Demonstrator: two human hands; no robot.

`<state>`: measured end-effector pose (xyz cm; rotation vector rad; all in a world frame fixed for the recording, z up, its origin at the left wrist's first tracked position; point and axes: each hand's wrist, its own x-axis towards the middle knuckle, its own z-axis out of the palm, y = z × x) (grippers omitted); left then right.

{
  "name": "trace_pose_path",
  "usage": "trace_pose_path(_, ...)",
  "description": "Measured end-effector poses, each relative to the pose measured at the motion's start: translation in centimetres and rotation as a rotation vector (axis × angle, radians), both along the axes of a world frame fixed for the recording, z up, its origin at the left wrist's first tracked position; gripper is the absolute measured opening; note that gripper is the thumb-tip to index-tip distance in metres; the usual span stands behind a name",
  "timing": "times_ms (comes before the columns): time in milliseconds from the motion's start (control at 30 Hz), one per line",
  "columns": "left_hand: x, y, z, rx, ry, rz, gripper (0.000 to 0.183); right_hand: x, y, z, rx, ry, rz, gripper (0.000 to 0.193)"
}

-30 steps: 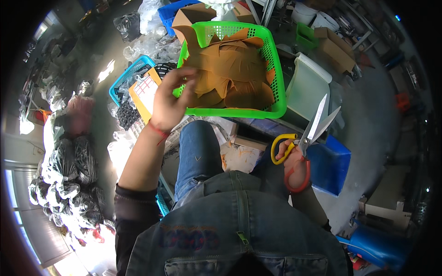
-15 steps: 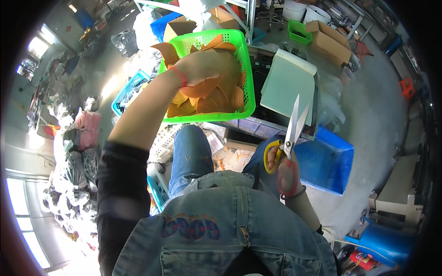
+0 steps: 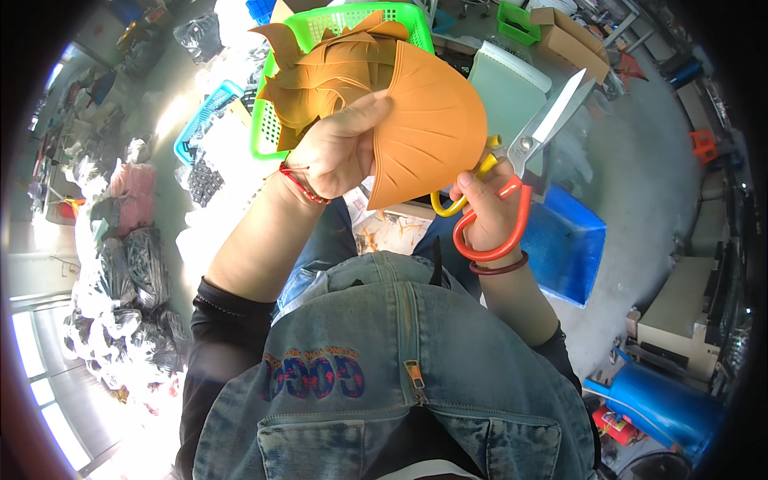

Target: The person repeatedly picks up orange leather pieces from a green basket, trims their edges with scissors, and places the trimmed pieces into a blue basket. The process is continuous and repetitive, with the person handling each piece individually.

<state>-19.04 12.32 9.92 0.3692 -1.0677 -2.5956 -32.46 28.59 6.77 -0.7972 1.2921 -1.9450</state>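
Observation:
My left hand [image 3: 338, 150] pinches the left edge of an orange, fan-shaped piece [image 3: 434, 120] with a curved rim and spreading ridges. It looks like a thin moulded sheet; its material I cannot tell. More orange pieces [image 3: 332, 74] are heaped in a bright green basket [image 3: 267, 132] just behind that hand. My right hand [image 3: 490, 214] is closed around scissors [image 3: 522, 150] with one red and one yellow handle loop. Their blades stand apart and point up and to the right, beside the held piece but not on it.
Right of the basket lies a pale green notepad [image 3: 504, 84]. A blue tray [image 3: 560, 248] sits low beyond my right forearm, and a light blue basket [image 3: 210, 120] at the left. Wrapped bags [image 3: 128, 272] line the left side; a cardboard box [image 3: 568, 40] stands far right.
My left hand has come out of the green basket toward me, now holding an orange piece. The right hand has risen with the scissors, and the view has shifted.

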Motion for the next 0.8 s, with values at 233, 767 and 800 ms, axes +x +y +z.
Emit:
trace_pose_path(233, 2.8, 1.1, -2.7, 0.341, 0.317, -0.140, 0.057, 2.2, -0.7, 1.3, 0.044, 0.019, 0.047, 0.022)
trace_pose_path(767, 45.9, -3.1, -22.4, -0.124, -0.591, 1.885, 0.033, 2.9, -0.7, -3.1, 0.329, -0.034, 0.294, 0.018)
trace_pose_path(800, 51.8, -1.5, -24.6, 0.316, -0.434, 1.771, 0.034, 2.9, -0.7, -3.5, 0.359, -0.032, 0.315, 0.018)
